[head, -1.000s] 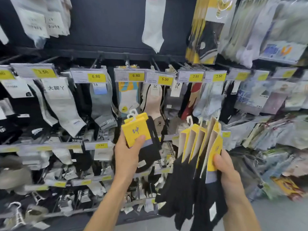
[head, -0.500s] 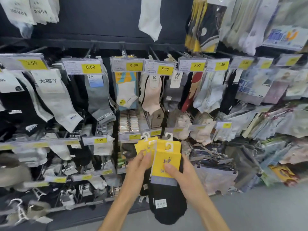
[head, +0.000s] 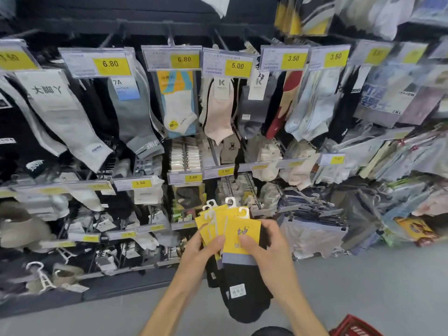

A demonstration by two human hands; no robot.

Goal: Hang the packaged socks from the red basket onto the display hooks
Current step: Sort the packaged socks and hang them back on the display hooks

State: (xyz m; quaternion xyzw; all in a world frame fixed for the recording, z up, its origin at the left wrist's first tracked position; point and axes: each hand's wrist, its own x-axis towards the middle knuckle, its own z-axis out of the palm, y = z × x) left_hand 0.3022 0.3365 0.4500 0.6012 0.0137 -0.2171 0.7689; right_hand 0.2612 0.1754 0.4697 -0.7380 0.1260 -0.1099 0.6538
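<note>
Head view: left hand grips the rear packs of a fanned bundle of packaged socks, thumb pressed on the yellow cards, fingers behind. Right hand pinches the front pack, thumb on its card just below the printed character, fingers curled round the far edge. Bundle is held in the air, low in front of the rack, centre frame. White hanger tabs stick up from the card tops; black sock bodies hang down between the forearms (small white label on the front one). Just behind the tabs, metal display hooks jut out below a 3.50 tag, with a 3.80 tag beside it at left. Higher up, hung socks in grey, white and pink sit under 6.80 and 5.00 tags. Red basket shows at the bottom right corner on the grey floor; its contents are out of frame.
</note>
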